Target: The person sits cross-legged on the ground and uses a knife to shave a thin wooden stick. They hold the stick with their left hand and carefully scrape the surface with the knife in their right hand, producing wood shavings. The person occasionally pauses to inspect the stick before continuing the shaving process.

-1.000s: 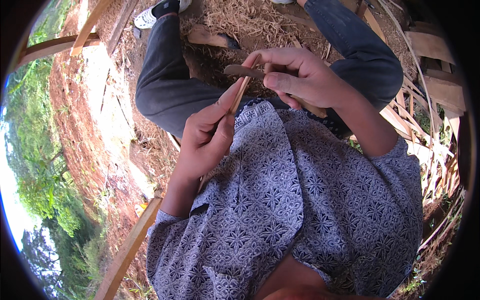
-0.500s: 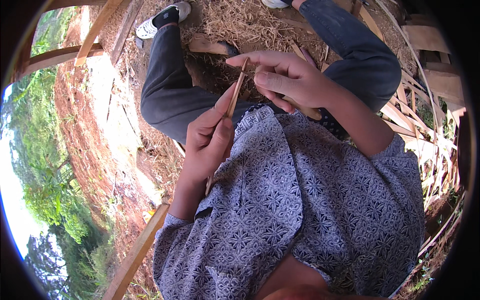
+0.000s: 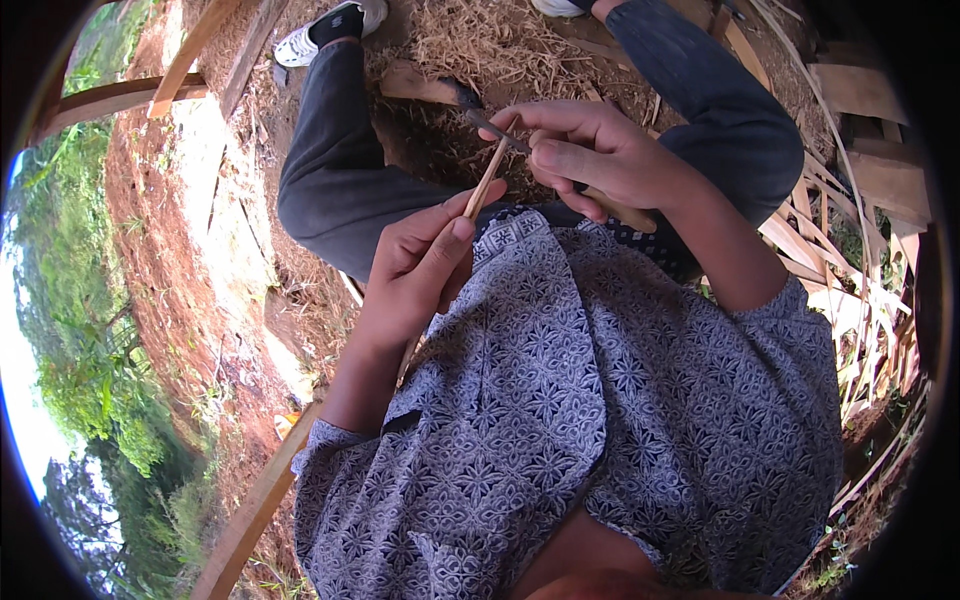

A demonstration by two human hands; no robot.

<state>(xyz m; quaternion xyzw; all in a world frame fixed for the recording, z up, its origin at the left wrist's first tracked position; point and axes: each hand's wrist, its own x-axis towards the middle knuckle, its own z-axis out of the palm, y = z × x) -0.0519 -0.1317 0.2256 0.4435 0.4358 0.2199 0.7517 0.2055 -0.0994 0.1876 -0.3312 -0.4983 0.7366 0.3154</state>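
A thin, pale strip of wood or bamboo (image 3: 487,182) slants up and away in front of my lap. My left hand (image 3: 422,258) is closed round it, thumb and forefinger pinching it partway along, and its lower end runs down past my wrist. My right hand (image 3: 600,160) is closed on a knife (image 3: 487,127). The dark blade crosses the strip close to its far tip, and my right forefinger reaches over that tip. Below my curled fingers the knife's light wooden handle (image 3: 620,213) sticks out. The part of the knife inside my grip is hidden.
Pale shavings (image 3: 490,50) litter the ground between my feet, beside a short wooden block (image 3: 415,84) with a dark end. Split strips (image 3: 810,230) and boards (image 3: 860,90) are piled at the right. A wooden post (image 3: 265,490) slants at the lower left.
The blade has turned and now shows plainly across the strip near its tip. Both hands have shifted slightly, the right one a little to the right. The strip still lies in my left hand.
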